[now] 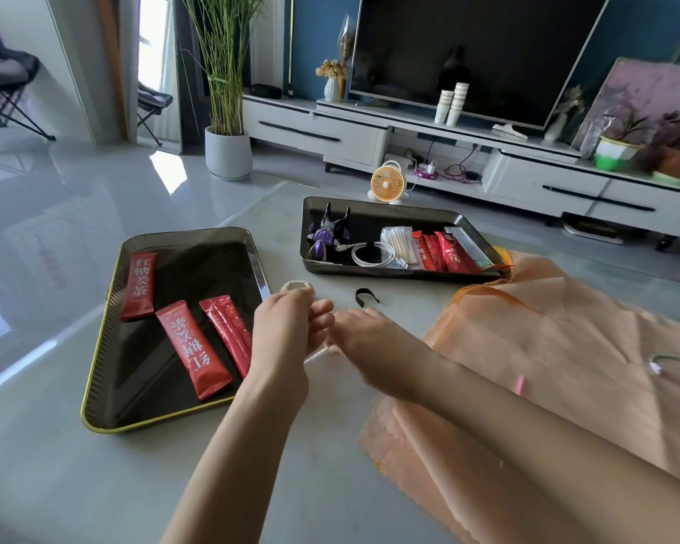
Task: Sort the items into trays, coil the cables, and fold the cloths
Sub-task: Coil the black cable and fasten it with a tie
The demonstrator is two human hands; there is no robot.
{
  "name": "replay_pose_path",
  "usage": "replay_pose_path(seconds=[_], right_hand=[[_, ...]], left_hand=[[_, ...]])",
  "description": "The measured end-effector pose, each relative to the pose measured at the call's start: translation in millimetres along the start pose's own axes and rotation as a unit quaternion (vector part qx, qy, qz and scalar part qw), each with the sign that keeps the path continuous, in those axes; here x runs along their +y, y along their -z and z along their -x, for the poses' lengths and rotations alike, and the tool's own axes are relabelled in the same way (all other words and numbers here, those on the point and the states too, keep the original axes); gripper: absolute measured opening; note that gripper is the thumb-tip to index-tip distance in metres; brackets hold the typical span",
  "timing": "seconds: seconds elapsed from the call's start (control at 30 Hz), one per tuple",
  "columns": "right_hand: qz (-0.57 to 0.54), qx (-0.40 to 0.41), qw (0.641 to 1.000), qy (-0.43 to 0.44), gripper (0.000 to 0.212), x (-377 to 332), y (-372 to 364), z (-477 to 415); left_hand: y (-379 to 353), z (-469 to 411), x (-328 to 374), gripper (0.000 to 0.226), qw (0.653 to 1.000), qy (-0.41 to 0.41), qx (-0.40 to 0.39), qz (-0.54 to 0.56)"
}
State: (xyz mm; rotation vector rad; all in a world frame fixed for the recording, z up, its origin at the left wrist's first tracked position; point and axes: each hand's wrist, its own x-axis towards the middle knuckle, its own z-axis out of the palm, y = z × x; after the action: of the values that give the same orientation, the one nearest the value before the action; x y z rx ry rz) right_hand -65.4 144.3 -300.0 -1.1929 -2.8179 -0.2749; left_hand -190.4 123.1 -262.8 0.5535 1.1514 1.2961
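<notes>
A small white item (pixel 297 285) sits pinched at the left hand's (pixel 287 331) far fingertips. The right hand (pixel 364 331) is just right of it, blurred, grip unclear.

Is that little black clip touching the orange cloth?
Apart. The head view shows bare table between the black clip and the orange cloth.

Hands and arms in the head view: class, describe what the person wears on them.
Both forearms are bare: no sleeves or gloves in view. Neither the left hand nor the right hand shows a ring, watch or bracelet. The right hand is blurred, so small details there are unclear.
</notes>
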Motion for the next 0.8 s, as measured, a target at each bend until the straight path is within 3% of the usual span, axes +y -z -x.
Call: replay_pose_path(seconds=[0.1, 0.33, 0.57, 0.8], right_hand=[[-0.047, 0.072, 0.995, -0.059, 0.015, 22.9, 12.8, -3.1], [-0.116, 0.093, 0.949, -0.278, 0.023, 83.1, 5.4, -55.7], [-0.048, 0.082, 0.956, -0.276, 0.025, 85.7, -17.5, -97.9], [-0.124, 0.042, 0.951, -0.279, 0.058, 83.0, -24.1, -79.9]], left_hand=[[2.3, -3.1, -0.9, 0.021, 1.0, -0.014, 0.014, -0.007], [1.0, -5.7, -7.8, 0.018, 1.0, -0.006, 0.01, -0.019], [6.6, -17.2, -3.7, 0.017, 0.999, -0.006, 0.015, -0.028], [3.9, -15.5, -4.9, 0.015, 0.998, 0.015, -0.007, -0.057]])
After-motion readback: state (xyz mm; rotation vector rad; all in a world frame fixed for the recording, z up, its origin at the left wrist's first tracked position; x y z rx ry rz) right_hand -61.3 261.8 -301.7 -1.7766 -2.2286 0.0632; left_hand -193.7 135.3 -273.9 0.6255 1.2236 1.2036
